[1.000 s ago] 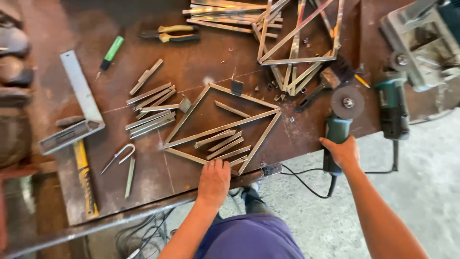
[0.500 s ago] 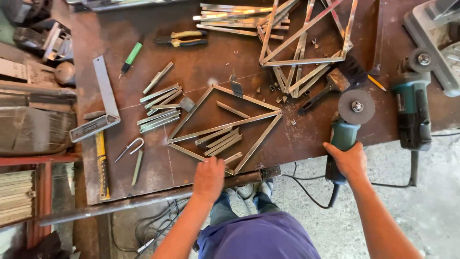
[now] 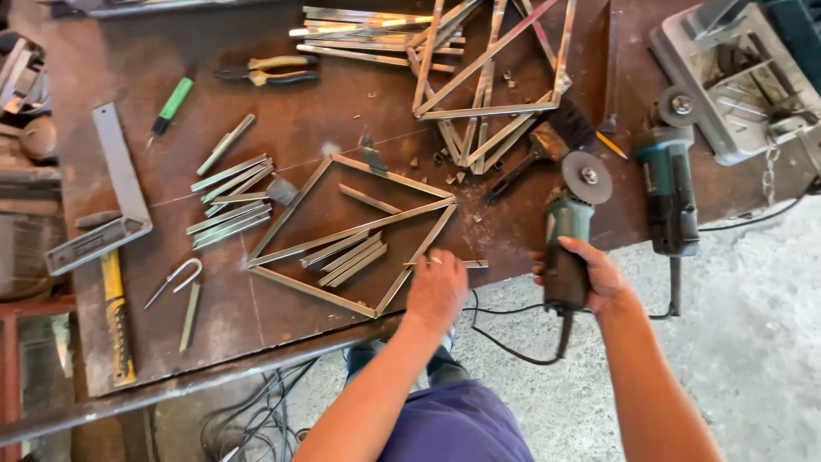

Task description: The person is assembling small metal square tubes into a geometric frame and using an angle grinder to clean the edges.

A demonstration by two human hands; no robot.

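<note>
steel frame [image 3: 351,235] | left hand [image 3: 436,287] flat on it | right hand [image 3: 590,274] grasping grinder [image 3: 566,244]

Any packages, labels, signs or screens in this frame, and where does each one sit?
No packages, signs or screens in view.
The only possible label is a pale patch on the body of the green grinder in the right hand; too small to make out.
The second grinder on the table shows no clear label.
</note>
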